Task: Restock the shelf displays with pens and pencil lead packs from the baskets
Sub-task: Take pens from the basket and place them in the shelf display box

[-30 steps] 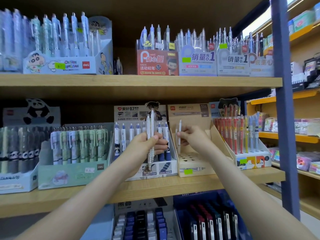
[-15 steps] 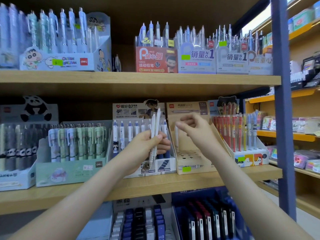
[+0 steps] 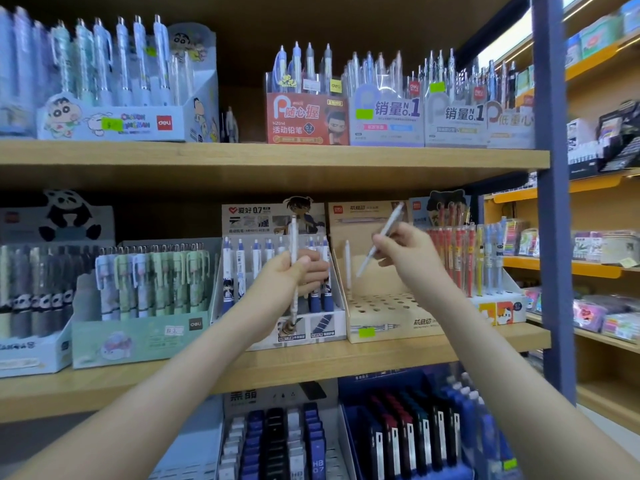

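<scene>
Near the middle of the frame, the right hand pinches a white pen, tilted, just above the tan box with holes. The left hand grips a spare pen upright. It would be best to stand the white pen straight, aim its tip at a free hole, and push gently.

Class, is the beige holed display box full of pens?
No, only one white pen stands in the beige display box; the rest is unfilled.

Stationery shop: wooden shelves, price-tagged pen display boxes
</scene>
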`<action>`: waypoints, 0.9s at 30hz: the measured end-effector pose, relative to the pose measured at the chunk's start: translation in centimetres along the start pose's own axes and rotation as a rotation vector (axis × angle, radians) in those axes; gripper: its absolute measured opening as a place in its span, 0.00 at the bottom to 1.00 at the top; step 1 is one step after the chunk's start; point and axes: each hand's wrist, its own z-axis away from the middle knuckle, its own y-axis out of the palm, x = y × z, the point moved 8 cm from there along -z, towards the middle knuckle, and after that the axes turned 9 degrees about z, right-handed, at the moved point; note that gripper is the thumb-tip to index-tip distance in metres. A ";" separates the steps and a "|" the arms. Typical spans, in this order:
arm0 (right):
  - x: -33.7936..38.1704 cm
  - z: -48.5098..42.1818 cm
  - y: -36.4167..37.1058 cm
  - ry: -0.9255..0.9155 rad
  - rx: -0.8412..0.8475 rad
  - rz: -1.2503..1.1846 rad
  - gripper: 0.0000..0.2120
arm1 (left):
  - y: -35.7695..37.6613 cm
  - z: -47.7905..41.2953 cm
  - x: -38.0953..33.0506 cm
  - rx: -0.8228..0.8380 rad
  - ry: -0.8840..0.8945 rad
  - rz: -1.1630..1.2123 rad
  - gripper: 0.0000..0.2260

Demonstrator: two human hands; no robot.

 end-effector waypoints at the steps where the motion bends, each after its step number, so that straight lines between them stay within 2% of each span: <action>1: -0.4 0.1 0.6 0.006 0.031 0.057 0.04 | -0.2 0.0 0.0 -0.015 0.011 0.001 0.11; 6: -0.9 -0.1 2.6 -0.011 0.073 0.242 0.03 | -0.8 0.3 -0.2 -0.056 0.026 0.036 0.10; 10: -0.2 -0.8 3.1 -0.052 0.099 0.355 0.09 | -0.8 0.5 -0.2 -0.032 0.018 0.079 0.09; 14: -1.0 -0.7 4.6 -0.015 0.218 0.421 0.04 | -0.6 0.7 0.1 -0.019 -0.004 0.104 0.09; 16: -1.6 -0.8 4.8 0.016 0.217 0.413 0.01 | -0.4 0.8 0.3 -0.008 -0.012 0.099 0.09; 23: -2.5 -0.4 5.3 0.127 0.237 0.456 0.05 | 0.6 0.9 0.3 0.046 -0.042 0.072 0.09; 25: -2.1 0.0 5.3 0.096 0.230 0.515 0.06 | 0.8 1.1 0.4 0.056 -0.049 0.055 0.09; 27: -1.2 0.4 4.8 0.025 0.150 0.547 0.04 | 1.0 1.2 0.4 0.068 -0.049 0.031 0.09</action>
